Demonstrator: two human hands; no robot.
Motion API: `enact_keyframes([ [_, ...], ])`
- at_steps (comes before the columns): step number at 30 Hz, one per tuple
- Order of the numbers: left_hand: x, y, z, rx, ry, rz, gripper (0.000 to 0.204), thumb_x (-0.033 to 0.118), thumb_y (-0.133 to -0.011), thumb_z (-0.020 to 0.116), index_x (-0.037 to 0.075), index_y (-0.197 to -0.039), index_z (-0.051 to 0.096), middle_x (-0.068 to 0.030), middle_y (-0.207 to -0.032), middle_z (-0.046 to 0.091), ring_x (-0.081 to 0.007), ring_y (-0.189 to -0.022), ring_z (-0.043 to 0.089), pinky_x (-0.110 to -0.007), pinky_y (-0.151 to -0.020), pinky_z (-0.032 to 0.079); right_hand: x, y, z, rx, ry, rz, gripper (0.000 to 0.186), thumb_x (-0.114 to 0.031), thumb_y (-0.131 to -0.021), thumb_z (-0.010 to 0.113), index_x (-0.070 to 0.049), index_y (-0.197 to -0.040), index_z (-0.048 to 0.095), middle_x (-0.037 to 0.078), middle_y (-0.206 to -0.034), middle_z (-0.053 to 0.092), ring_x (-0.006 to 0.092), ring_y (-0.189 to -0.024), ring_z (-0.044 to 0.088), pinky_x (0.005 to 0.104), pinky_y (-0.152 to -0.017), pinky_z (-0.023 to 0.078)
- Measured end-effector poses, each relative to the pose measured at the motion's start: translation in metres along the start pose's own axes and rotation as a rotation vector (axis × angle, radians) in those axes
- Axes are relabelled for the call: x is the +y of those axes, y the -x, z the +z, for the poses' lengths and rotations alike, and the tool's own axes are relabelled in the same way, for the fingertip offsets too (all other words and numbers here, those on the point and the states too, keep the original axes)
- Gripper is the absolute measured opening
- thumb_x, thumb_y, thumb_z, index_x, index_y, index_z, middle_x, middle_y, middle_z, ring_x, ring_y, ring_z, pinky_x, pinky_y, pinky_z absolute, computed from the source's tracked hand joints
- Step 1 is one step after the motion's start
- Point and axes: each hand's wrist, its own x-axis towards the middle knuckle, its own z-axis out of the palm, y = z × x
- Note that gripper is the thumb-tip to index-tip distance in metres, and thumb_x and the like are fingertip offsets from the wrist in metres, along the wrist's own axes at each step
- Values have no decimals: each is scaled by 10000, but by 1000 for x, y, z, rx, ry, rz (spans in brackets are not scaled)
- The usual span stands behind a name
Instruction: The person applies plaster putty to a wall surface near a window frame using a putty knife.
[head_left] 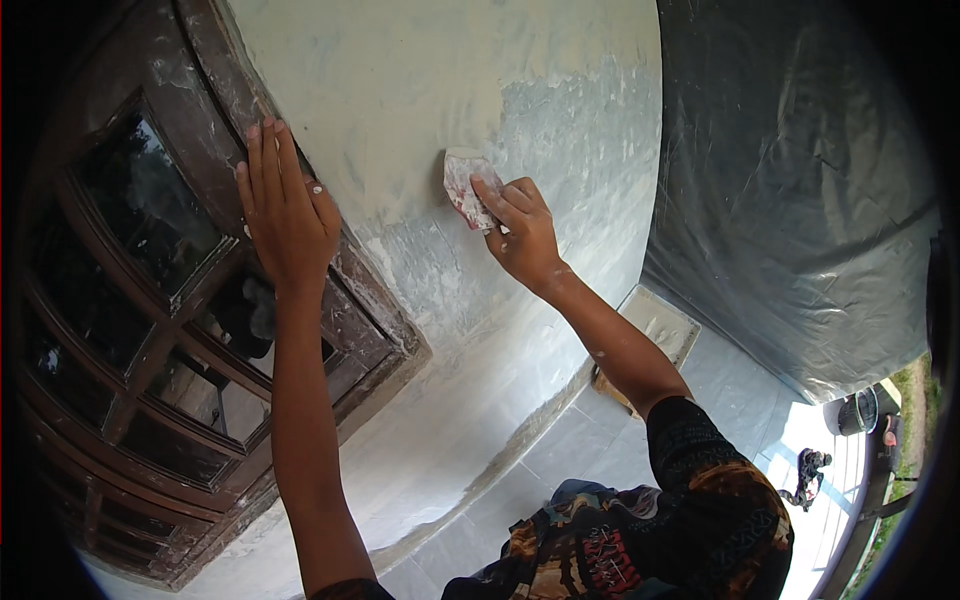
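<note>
"Since I had only the head camera to go by, I started with the flat tool (pixel 463 180): it was at the wall (pixel 395 90), where the cream coat met a rough grey patch (pixel 580 120)."

"What had hold of it?"

"My right hand (pixel 522 238), its fingers closed on the tool's lower end. Both were smeared with white, so I judged the grip could slip; a tipped corner might then have gouged the coat."

"Was it touching?"

"I couldn't tell. If it was, uneven pressure could have left ridges."

"And the other side?"

"My left hand (pixel 288 225) lay flat over the brown window frame (pixel 360 310), fingers stretched out, nothing in them. Had it been bearing weight, a skid there could have jolted the right; any filler on those fingers might have marked the wood."

"Farther out?"

"Right of the wall hung a dark plastic sheet (pixel 790 180). A gust could have swung it into the coat and smudged it, if that was wet. Lower down, a pale tray (pixel 662 318) sat near the foot of the wall on the tiled floor (pixel 610 430), where a careless step could have caught it."
</note>
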Motion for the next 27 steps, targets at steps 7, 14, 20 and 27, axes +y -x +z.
enact_keyframes([
  [7,5,-3,1,5,2,-1,609,127,-908,400,9,-1503,340,-148,-1545,382,-295,-1466,311,-524,-1184,251,45,-75,-7,170,209,57,644,86,-670,631,-51,-1300,624,102,-811,621,272,-837,544,372,-734,503],
  [14,3,-1,2,-16,-12,0,609,132,-910,399,10,-1504,337,-157,-1542,381,-297,-1466,310,-528,-1183,250,9,-17,-9,21,5,38,694,44,-622,658,-61,-1307,611,66,-848,617,281,-882,573,402,-802,529],
  [20,2,-3,1,18,2,13,604,131,-914,395,9,-1503,338,-149,-1545,380,-296,-1465,314,-531,-1181,254,32,-76,-8,173,124,126,622,66,-674,655,-48,-1285,637,106,-831,639,280,-823,552,375,-738,504],
  [27,0,0,0,5,-14,7,601,132,-915,394,8,-1501,341,-147,-1541,389,-293,-1462,322,-530,-1178,258,-17,-3,3,-27,31,-23,713,46,-632,656,-62,-1333,584,79,-920,624,291,-939,571,389,-776,547],
])
